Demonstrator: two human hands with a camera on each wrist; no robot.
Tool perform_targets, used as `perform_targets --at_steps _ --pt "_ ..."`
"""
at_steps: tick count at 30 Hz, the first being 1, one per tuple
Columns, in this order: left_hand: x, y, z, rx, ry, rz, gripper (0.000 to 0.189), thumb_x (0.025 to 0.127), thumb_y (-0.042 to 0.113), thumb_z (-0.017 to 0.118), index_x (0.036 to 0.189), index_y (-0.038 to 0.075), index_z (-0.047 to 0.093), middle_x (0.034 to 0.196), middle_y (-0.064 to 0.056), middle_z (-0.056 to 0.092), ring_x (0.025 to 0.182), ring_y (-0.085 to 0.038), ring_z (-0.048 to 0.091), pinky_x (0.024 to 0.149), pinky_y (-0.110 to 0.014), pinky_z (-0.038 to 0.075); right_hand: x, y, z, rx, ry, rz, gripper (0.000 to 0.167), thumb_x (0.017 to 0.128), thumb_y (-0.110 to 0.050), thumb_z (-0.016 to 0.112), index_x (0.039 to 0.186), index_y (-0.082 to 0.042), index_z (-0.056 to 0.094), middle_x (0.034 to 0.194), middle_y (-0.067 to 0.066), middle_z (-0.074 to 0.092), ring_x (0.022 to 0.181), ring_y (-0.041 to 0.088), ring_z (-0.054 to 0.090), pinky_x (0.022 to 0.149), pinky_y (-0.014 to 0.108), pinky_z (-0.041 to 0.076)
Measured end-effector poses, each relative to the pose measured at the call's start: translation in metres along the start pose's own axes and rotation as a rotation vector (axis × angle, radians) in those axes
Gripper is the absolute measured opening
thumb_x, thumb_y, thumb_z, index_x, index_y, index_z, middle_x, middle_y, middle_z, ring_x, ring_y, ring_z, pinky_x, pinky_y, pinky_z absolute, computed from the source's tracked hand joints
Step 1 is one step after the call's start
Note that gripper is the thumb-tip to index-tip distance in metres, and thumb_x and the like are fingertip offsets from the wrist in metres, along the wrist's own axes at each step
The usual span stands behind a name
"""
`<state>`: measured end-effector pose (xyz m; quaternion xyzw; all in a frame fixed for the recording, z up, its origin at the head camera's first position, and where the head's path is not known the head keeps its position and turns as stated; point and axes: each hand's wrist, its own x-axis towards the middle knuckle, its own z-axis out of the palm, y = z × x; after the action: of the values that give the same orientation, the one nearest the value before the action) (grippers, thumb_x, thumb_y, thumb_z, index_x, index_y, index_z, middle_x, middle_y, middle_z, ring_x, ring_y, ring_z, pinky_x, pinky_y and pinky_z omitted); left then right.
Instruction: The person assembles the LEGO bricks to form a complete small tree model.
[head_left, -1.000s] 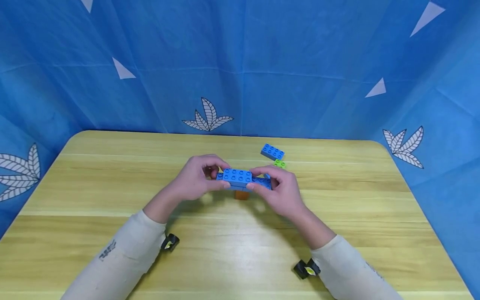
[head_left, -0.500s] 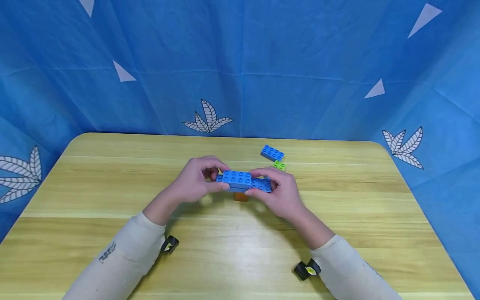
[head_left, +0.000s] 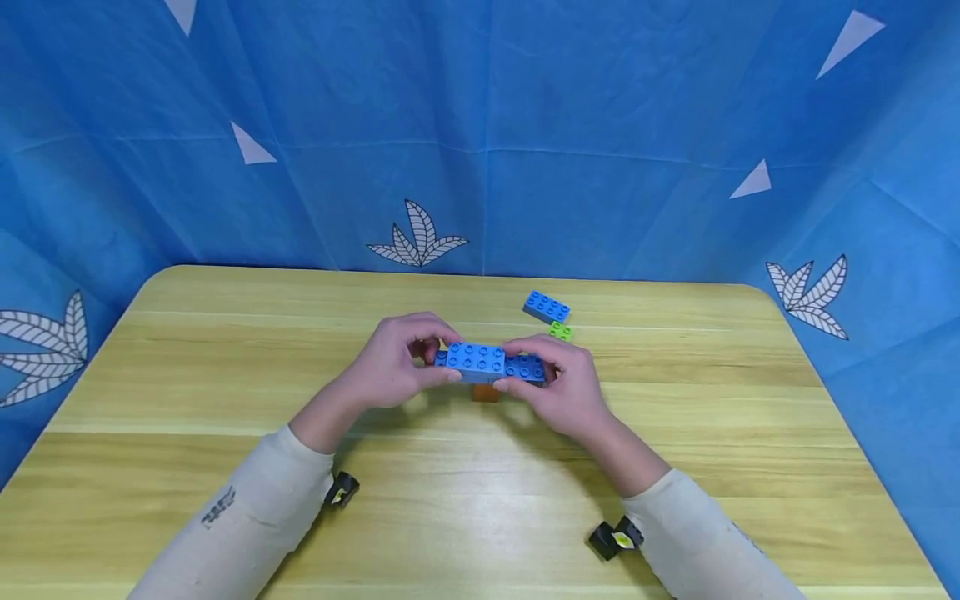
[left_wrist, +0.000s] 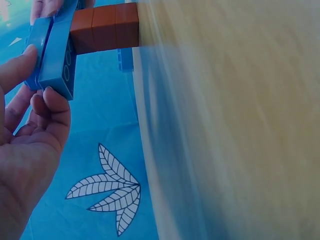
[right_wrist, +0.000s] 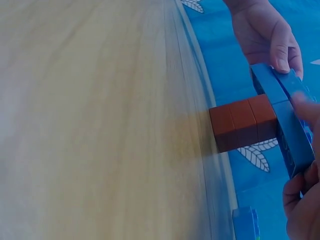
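A blue eight-stud brick [head_left: 476,358] lies across two blue bricks set end to end, above a column of three reddish-brown bricks [right_wrist: 242,125] standing on the table. My left hand [head_left: 390,364] pinches the top brick's left end between thumb and fingers. In the left wrist view, some of its fingertips reach below the lower left brick [left_wrist: 59,62], and a thin dark gap runs between top and lower brick. My right hand [head_left: 562,385] pinches the top brick near its right end, its fingers partly hiding the lower right brick [head_left: 523,367].
Behind the right hand, another blue brick [head_left: 547,307] lies on the wooden table [head_left: 225,350] with a lime-green brick [head_left: 560,331] close to it, partly hidden by that hand. A blue cloth [head_left: 480,133] with leaf patterns hangs along the table's far edge.
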<state>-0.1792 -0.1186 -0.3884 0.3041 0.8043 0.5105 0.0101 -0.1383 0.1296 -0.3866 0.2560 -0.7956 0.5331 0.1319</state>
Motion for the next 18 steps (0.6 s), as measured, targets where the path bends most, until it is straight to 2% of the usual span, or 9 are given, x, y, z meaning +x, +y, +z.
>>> perform_targets --at_steps 6,14,18 --pt "-0.001 -0.002 0.001 0.000 0.004 -0.006 0.030 0.078 0.007 0.087 0.105 0.008 0.074 0.086 0.000 0.061 0.069 -0.021 0.052 0.058 -0.030 0.043 -0.001 -0.001 0.001 -0.009 -0.004 -0.019 0.031 0.075 0.009 0.083 0.104 0.005 0.072 0.099 0.014 0.072 0.056 0.018 0.042 0.047 0.029 0.033" --pt "0.001 -0.005 0.001 -0.006 0.005 -0.017 0.029 0.078 0.008 0.087 0.105 0.007 0.075 0.083 -0.002 0.060 0.068 -0.022 0.051 0.058 -0.030 0.042 -0.004 0.032 0.005 -0.062 0.003 -0.066 0.035 0.076 -0.002 0.087 0.109 -0.004 0.075 0.104 0.007 0.073 0.057 0.015 0.046 0.046 0.027 0.034" --pt "0.002 -0.003 0.001 0.002 0.006 -0.014 0.029 0.078 0.008 0.087 0.105 0.007 0.076 0.083 -0.001 0.061 0.068 -0.021 0.051 0.058 -0.031 0.043 -0.004 0.038 0.004 -0.062 0.001 -0.077 0.034 0.078 -0.009 0.087 0.109 -0.008 0.076 0.105 0.004 0.072 0.055 0.014 0.045 0.046 0.026 0.034"
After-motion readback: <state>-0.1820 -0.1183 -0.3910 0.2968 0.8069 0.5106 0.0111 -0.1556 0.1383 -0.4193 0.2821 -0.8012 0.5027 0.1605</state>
